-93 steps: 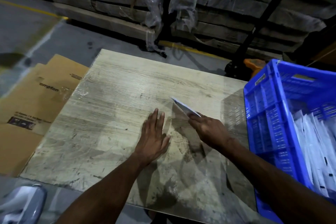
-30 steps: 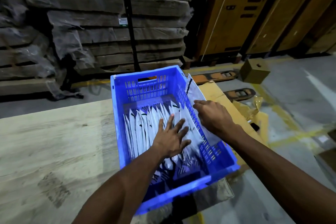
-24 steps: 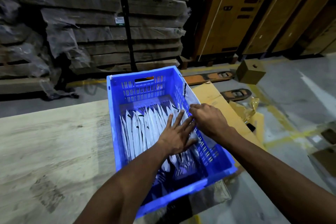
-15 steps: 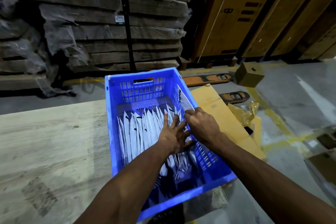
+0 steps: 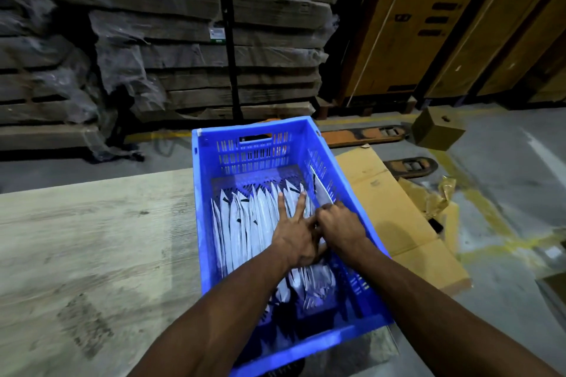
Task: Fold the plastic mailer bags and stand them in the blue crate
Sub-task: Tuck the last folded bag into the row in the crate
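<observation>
The blue crate (image 5: 346, 193) stands at the right end of the wooden table (image 5: 92, 239). Several folded white mailer bags (image 5: 242, 223) stand on edge in a row inside it. My left hand (image 5: 295, 231) lies flat with spread fingers against the right end of that row, pressing it leftward. My right hand (image 5: 338, 226) grips one folded mailer bag (image 5: 321, 193), which stands in the gap between the row and the crate's right wall. Its lower part is hidden behind my hands.
Flattened cardboard (image 5: 395, 208) lies on the floor right of the crate, with a small brown box (image 5: 436, 130) and orange pallet-jack forks (image 5: 361, 136) beyond. Wrapped stacks of boards (image 5: 183, 40) and tall yellow cartons (image 5: 444, 24) line the back.
Earlier I was folding a mailer on the table. Since then both hands went into the crate; my right hand has lowered the folded mailer down beside the row, closer to my left hand.
</observation>
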{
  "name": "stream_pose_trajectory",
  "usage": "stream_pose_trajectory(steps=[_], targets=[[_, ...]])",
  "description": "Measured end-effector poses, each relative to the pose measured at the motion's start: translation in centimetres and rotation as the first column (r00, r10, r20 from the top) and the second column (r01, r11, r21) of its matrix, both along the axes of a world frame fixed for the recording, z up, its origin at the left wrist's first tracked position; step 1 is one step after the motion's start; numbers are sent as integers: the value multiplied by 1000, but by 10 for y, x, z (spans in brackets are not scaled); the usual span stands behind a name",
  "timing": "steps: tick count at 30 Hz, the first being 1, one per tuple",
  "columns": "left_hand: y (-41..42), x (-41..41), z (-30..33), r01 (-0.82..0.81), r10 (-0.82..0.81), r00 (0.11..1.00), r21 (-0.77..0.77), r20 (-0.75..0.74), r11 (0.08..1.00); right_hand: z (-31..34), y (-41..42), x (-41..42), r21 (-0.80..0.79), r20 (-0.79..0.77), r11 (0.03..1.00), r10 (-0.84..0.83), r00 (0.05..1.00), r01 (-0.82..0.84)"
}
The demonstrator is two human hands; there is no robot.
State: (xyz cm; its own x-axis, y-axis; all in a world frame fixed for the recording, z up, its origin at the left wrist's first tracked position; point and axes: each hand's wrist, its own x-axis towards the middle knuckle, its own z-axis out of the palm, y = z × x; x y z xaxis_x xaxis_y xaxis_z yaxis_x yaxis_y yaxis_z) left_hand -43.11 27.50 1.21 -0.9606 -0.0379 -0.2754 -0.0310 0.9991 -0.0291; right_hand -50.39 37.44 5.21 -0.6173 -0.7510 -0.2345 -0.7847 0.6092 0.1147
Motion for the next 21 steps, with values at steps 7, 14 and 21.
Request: stream_pose_trajectory(steps=[7,14,21], targets=[[-11,6,-5,10,-10,1000,38,1,999,-5,-7,2,-6,73,999,-41,996,42],[-34,32,0,-8,25,987,111,-156,994,1,-8,3,45,-64,997,-61,996,64],[-26,57,-3,-547,569,812,173,-128,819,6,-21,8,-118,-205,991,43,978,-69]])
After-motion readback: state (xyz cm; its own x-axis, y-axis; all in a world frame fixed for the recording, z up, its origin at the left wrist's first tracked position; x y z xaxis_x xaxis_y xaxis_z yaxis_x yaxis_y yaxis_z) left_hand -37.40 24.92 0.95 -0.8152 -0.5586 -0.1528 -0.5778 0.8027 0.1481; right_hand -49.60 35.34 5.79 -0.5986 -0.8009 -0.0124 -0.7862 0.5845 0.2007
